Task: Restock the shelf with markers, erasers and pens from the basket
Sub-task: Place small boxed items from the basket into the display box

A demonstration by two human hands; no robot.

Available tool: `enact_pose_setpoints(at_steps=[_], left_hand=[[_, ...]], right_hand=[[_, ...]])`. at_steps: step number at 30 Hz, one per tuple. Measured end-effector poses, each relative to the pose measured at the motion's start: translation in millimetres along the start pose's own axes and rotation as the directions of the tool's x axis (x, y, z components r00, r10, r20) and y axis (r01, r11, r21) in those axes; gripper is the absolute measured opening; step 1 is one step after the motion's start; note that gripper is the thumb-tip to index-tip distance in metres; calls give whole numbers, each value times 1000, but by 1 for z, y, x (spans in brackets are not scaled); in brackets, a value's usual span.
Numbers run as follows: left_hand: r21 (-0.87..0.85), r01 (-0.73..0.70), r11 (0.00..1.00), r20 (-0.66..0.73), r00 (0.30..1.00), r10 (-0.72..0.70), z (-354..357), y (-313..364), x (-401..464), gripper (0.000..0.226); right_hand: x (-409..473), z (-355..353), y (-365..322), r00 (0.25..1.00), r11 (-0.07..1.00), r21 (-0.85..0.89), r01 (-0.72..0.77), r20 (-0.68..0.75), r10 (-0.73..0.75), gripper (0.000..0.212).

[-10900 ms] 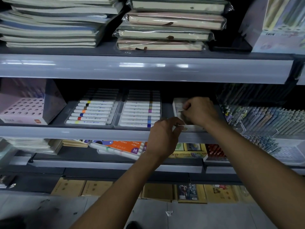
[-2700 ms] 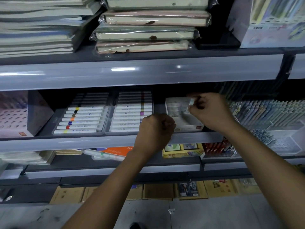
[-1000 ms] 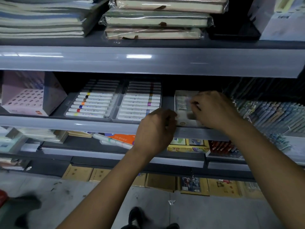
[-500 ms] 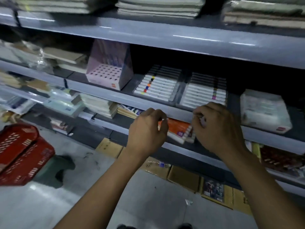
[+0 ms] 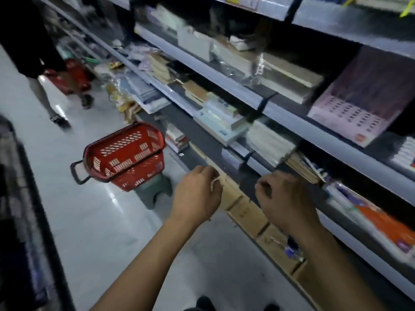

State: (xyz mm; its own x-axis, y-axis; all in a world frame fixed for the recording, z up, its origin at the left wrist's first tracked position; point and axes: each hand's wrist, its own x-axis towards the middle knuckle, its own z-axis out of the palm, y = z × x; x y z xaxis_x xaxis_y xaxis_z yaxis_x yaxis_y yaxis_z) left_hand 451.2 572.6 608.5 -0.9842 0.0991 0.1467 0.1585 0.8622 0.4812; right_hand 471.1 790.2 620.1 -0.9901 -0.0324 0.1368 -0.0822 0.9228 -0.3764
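Note:
The red basket [image 5: 125,153] sits tilted on a green stool [image 5: 155,189] in the aisle, to the left of my hands; nothing shows inside it. My left hand [image 5: 197,194] hovers in front of the bottom shelf with its fingers curled, and the blur hides whether it holds anything. My right hand [image 5: 285,198] hangs beside it, also curled, with nothing visible in it. The marker trays [image 5: 404,153] are only just in view at the right edge of the shelf [image 5: 292,131].
A pink display box [image 5: 363,104] stands on the shelf at the right, an orange marker pack [image 5: 381,221] lies one shelf lower. Cardboard boxes [image 5: 247,212] line the floor under the shelves. A person [image 5: 38,52] walks by a second red basket [image 5: 71,79] further down the aisle.
My view has swung left and down, away from the marker trays toward the basket. Both hands have left the eraser box and dropped in front of the lower shelf.

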Motion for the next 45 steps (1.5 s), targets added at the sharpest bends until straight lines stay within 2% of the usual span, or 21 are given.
enact_pose_setpoints(at_steps=[3,7,10,14,19,28,34,41,45], left_hand=[[22,147,989,-11,989,-147,-19,-59,5,21],[13,255,967,-21,967,-254,-33,-114,13,20],[45,342,939,-55,939,-340,-41,-152,28,19],[71,427,902,-87,903,-420,-48,-197,61,20],[108,533,840,-111,846,-522,-57,-249,122,24],[92,719,689,-120,694,-709,-67,-334,194,26],[71,771,633,-111,637,-763,-69,-403,228,23],[60,757,651,-10,652,-758,-67,-505,268,17],[61,747,662,82,657,-749,-62,-562,287,19]], right_hand=[[34,38,-44,994,998,44,41,95,-45,21],[72,82,-82,973,990,101,100,198,-118,17],[111,116,-108,947,983,74,167,265,-181,22],[173,155,-140,911,965,126,231,320,-260,22],[264,195,-183,844,920,160,357,366,-391,18],[388,279,-249,701,859,227,458,502,-506,17],[439,331,-290,626,843,258,472,575,-527,18],[498,405,-342,601,869,217,446,647,-470,20],[526,446,-369,559,897,196,396,723,-406,20]])
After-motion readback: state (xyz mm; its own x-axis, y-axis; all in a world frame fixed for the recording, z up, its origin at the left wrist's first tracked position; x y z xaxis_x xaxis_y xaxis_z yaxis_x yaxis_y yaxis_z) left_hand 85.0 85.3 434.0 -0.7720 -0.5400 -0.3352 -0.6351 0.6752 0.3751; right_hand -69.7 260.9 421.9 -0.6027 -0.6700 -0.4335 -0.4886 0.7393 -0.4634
